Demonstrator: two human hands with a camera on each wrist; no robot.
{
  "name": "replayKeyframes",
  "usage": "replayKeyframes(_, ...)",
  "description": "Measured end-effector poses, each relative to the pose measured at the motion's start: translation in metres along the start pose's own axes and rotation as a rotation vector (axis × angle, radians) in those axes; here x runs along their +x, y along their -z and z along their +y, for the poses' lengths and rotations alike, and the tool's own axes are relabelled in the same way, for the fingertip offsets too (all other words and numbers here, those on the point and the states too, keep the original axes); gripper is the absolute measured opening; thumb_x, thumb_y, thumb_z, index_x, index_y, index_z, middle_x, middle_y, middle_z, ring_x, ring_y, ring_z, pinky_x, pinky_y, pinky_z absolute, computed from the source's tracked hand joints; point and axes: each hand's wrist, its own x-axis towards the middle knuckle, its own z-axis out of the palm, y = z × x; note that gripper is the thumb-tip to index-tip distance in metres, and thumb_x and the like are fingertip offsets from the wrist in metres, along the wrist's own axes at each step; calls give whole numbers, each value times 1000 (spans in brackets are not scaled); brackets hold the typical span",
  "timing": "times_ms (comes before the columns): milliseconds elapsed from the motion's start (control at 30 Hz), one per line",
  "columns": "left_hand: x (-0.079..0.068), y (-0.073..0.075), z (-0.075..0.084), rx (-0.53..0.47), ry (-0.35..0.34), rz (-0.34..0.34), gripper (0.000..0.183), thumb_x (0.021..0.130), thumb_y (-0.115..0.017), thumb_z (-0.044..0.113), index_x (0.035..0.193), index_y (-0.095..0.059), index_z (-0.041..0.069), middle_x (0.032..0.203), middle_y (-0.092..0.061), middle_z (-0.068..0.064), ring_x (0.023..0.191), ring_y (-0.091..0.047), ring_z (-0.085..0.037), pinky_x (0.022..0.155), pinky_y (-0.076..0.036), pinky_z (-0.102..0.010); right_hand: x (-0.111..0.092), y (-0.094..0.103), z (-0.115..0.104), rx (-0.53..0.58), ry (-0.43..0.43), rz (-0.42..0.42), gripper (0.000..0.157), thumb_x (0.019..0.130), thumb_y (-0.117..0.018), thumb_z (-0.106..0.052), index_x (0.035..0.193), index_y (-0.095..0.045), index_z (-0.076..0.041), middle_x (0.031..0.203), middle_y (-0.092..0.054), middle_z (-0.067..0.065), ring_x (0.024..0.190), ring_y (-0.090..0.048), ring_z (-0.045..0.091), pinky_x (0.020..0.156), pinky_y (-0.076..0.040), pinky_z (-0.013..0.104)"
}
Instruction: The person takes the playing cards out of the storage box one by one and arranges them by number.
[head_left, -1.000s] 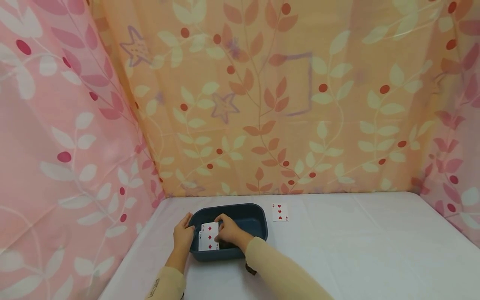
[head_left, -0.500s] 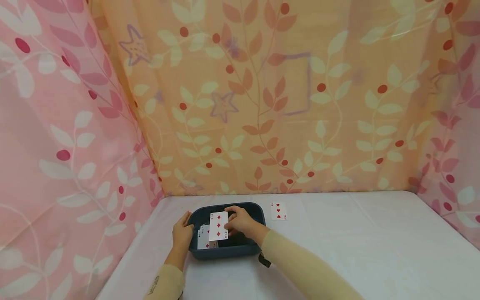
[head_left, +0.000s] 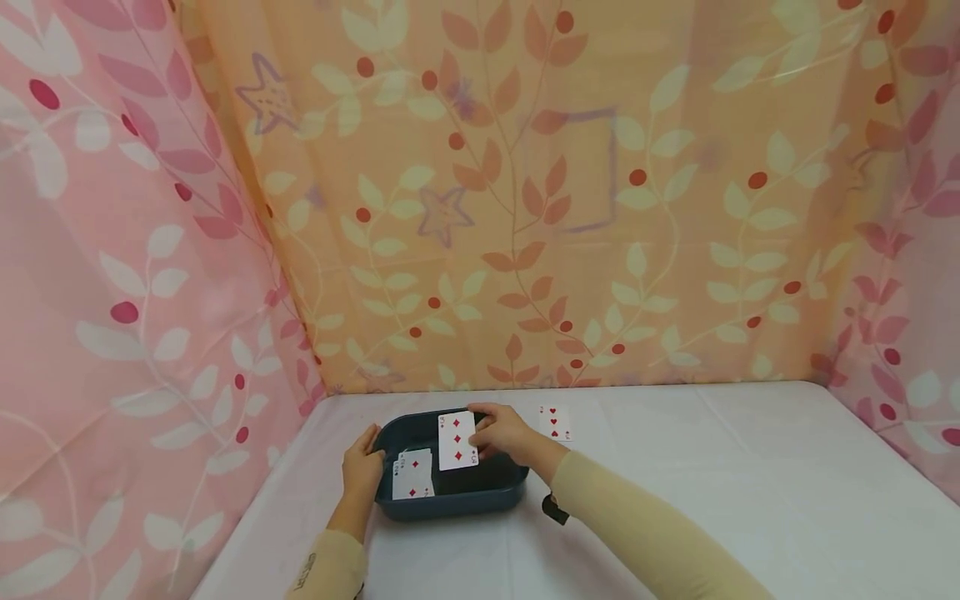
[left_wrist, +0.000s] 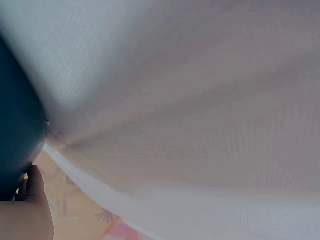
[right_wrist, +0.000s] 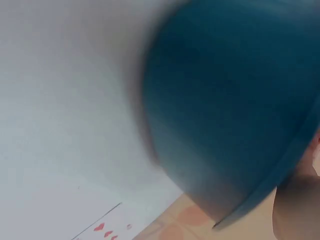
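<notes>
My right hand (head_left: 506, 435) pinches a three of diamonds playing card (head_left: 457, 442) by its right edge, face up, over the dark blue plastic basin (head_left: 450, 502). At the basin's left end my left hand (head_left: 363, 467) grips the rim, thumb on top. A two of diamonds card (head_left: 415, 472) lies in the basin's left part, overlapping another card whose left edge shows. The left wrist view has the basin's wall (left_wrist: 17, 115) with left fingers (left_wrist: 35, 182) against it. In the right wrist view the basin's outer wall (right_wrist: 215, 100) fills the middle, part of the right hand (right_wrist: 297, 205) beside it.
A three of hearts card (head_left: 555, 422) lies face up on the white-covered table (head_left: 712, 483), just right of the basin. Patterned orange cloth (head_left: 525, 250) hangs along the back edge, with pink cloth (head_left: 150, 333) at the left side.
My right hand has lifted the three of diamonds off the cards in the basin and carried it right and toward the back, uncovering the two of diamonds. My left hand stays on the rim.
</notes>
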Motion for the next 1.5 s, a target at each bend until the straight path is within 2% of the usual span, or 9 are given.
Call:
replayKeyframes(267, 0, 0, -1, -9, 10, -4, 56, 91, -42, -11, 146, -32, -8, 146, -37, -25, 140, -27, -41, 114, -21, -52, -5, 18, 2, 34, -8, -2, 65, 83, -64, 11, 144, -42, 3, 81, -62, 8, 62, -59, 15, 61, -58, 31)
replayKeyframes(633, 2, -2, -2, -16, 7, -11, 56, 91, -42, -10, 146, -33, -7, 146, -37, -24, 141, -26, -40, 114, -19, -52, -19, 45, -1, 8, -57, 101, 64, 84, -66, 9, 143, -45, -1, 86, -63, 11, 67, -60, 18, 62, -58, 30)
replayKeyframes(800, 1, -1, -1, -39, 7, -16, 56, 91, -42, -9, 146, -32, -7, 146, -36, -24, 141, -25, -40, 115, -18, -52, -27, 58, -4, -6, -57, 122, 63, 84, -66, 8, 143, -45, 0, 89, -62, 12, 69, -60, 19, 63, -58, 31)
replayKeyframes(1067, 1, 2, -3, -157, 28, -72, 58, 93, -39, -12, 149, -26, -6, 150, -27, -25, 142, -21, -39, 115, -17, -49, -37, 77, -5, -3, -45, 116, 63, 85, -65, 8, 144, -42, 2, 87, -59, 12, 67, -60, 19, 65, -59, 32)
replayKeyframes(1500, 0, 3, -1, -154, 22, -98, 57, 94, -37, -11, 149, -24, -6, 151, -26, -25, 144, -16, -39, 116, -13, -50, -50, 111, 1, -32, -56, 164, 66, 86, -65, 5, 146, -38, 2, 94, -61, 15, 71, -61, 21, 66, -58, 31)
